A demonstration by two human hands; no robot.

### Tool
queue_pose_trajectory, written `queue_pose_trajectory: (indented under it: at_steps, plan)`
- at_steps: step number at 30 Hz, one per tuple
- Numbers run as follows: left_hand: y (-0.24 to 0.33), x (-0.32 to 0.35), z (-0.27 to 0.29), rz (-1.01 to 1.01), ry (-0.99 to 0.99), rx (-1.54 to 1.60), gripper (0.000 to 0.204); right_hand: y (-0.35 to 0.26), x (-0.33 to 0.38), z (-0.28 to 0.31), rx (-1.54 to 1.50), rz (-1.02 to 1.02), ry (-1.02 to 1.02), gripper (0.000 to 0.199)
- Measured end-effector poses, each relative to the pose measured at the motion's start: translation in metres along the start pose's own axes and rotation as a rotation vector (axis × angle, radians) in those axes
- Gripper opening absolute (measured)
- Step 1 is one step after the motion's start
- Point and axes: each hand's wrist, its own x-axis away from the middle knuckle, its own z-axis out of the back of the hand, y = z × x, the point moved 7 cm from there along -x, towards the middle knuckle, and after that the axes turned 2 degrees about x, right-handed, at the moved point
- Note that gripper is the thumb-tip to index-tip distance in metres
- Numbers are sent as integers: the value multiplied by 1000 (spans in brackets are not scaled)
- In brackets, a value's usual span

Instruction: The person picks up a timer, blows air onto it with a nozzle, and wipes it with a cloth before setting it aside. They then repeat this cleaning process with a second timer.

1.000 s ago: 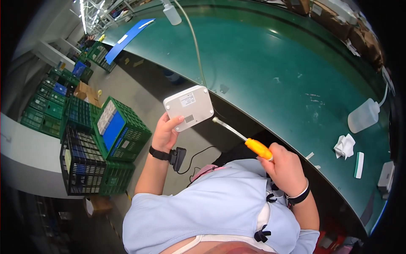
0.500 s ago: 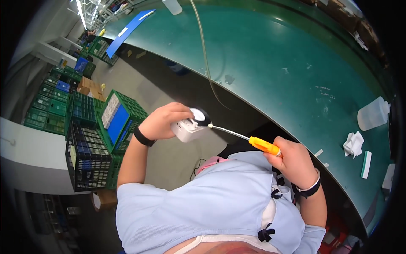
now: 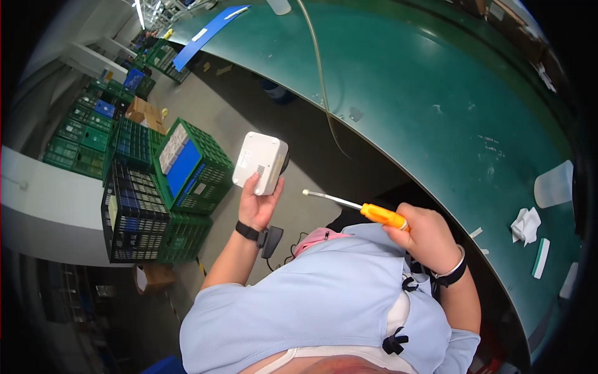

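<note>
My left hand (image 3: 257, 209) holds up a white boxy device (image 3: 256, 157) with rounded corners. Its flat face, with a small slotted vent and corner feet, is turned toward me. A bit of a black round part (image 3: 284, 164) shows past its far side. In my right hand (image 3: 431, 238) is a tool with an orange handle (image 3: 382, 215), its thin bent metal shaft pointing left. The shaft ends in a small whitish tip (image 3: 305, 192), which is apart from the device. What kind of tool it is I cannot tell.
A green-topped workbench (image 3: 398, 68) curves from the far left round to my right. It carries a translucent bottle (image 3: 553, 186), crumpled white paper (image 3: 526, 225) and a green-and-white strip (image 3: 541, 258). A clear hose (image 3: 317, 56) hangs over its edge. Stacked green crates (image 3: 212, 159) stand at left.
My left hand has turned the device over, from its black-ringed round side to its vented face. The tool's tip, earlier against the black ring, is now apart from it.
</note>
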Motion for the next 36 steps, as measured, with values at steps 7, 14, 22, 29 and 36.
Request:
queue_pose_trajectory:
  at_steps: [7, 14, 22, 29, 36]
  plan:
    - [34, 20, -38, -584, -207, -799, 59, 0, 47, 26, -102, 142, 334, 27]
    - [-33, 18, -128, 352, -386, -5, 51, 66, 250, 54, -497, -285, 1244, 30]
    - [-128, 20, -203, 811, -468, 96, 48, 136, 331, -3, -323, -633, 1650, 28]
    - [-207, 42, -243, 1033, -592, 2, 51, 176, 303, -24, -481, -539, 1613, 25]
    - [-258, 67, -262, 931, -862, -157, 54, 71, 211, 10, -811, -392, 843, 41]
